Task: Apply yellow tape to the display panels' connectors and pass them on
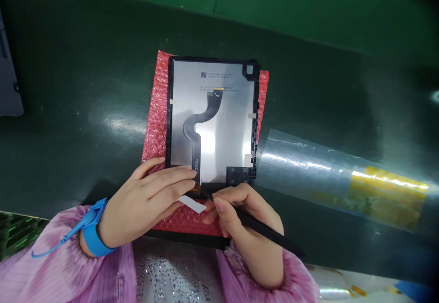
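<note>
A tablet screen assembly (222,143) lies with its silver back up in a black frame, and a curved dark flex cable (199,124) runs down it. My left hand (147,197) rests over its lower left corner, fingers stretched out near the cable's lower end. A white strip (192,203) sticks out by those fingers; whether they hold it is unclear. My right hand (243,220) grips a slim black spudger (264,229), its tip at the frame's lower edge beside the cable end. Red bubble wrap (156,110) lies under the assembly.
A clear plastic film (302,161) with a yellow section lies to the right on the dark green table (85,65). At the far left is part of a grey panel (8,78). A blue wrist strap (94,229) circles my left wrist.
</note>
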A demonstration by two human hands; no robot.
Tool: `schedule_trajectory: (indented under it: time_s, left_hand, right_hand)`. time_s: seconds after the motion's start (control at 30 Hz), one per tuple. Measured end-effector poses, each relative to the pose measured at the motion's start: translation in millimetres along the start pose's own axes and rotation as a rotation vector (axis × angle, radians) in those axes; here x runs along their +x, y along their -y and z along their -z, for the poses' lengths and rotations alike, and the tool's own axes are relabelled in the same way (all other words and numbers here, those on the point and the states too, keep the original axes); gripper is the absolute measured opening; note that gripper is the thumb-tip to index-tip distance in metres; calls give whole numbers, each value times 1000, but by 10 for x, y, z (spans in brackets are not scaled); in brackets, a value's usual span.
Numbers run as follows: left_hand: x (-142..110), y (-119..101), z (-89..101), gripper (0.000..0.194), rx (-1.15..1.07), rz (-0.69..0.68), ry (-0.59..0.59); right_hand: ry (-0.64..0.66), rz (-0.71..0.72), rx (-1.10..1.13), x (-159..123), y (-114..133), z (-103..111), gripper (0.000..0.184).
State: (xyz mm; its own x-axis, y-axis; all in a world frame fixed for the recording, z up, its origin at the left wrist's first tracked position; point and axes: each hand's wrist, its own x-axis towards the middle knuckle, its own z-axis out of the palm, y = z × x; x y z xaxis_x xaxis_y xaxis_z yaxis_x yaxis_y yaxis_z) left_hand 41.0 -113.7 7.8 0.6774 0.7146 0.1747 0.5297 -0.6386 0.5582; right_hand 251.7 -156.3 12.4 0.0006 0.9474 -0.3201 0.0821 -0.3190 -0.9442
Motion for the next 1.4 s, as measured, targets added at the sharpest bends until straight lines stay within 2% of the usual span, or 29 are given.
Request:
schedule_trajectory:
  time_s: [0.33,0.8,1.4]
  left_hand:
    - [10,-6,7,22,21,-9,-3]
    - [15,-4,3,22,23,-10,-10]
    - [13,-5,11,22,22,-1,5]
  right_hand:
    - [-16,-25,-23,-4,35,-18,12]
    - [2,69,-3,-20,-18,13,11]
    - [-17,76,17,-22,-15,-11,11]
